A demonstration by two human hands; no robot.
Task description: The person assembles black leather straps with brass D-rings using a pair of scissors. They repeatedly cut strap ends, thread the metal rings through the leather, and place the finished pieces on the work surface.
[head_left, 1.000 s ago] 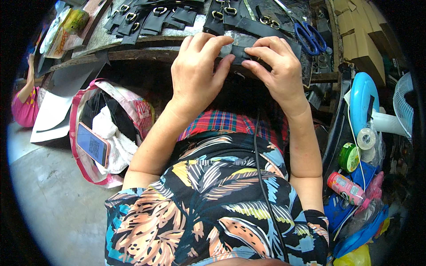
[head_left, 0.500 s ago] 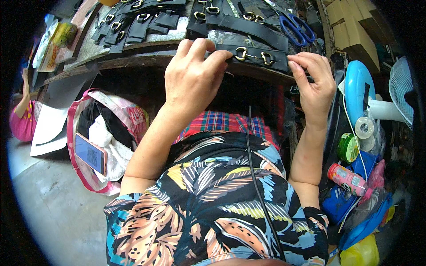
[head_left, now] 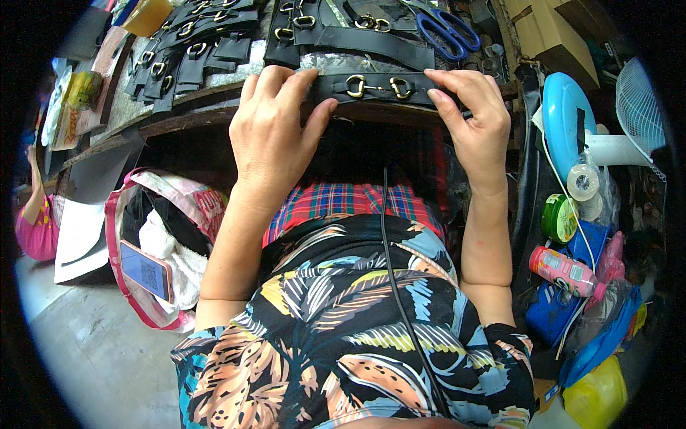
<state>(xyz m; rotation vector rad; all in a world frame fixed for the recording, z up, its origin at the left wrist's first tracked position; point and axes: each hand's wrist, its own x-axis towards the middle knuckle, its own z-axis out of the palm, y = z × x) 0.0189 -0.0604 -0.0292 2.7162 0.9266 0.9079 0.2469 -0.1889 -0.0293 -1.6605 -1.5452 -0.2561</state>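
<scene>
A black leather strap (head_left: 389, 99) with two brass-coloured D-rings lies across the near edge of the workbench, a small metal piece between the rings. My left hand (head_left: 275, 132) holds its left end, the index finger at the top edge and the thumb at the lower edge. At the other end, my right hand (head_left: 477, 125) pinches the strap between thumb and fingers. Just beyond it lies a wider plain black strap (head_left: 379, 46). Blue-handled scissors (head_left: 446, 36) rest at the far right of these straps.
Several black straps with metal rings (head_left: 193, 53) are piled at the back left. Right of me stand a white fan (head_left: 639, 107), a green round tub (head_left: 559, 218) and a pink bottle (head_left: 564, 272). A bag (head_left: 114, 243) carrying a phone (head_left: 146, 272) is at my left; another person's arm (head_left: 33, 189) shows beyond.
The view has shifted, moving the bench leftward and down. The strap lies more level, and my left thumb and index finger are spread wider at its end. Both hands stay on the strap.
</scene>
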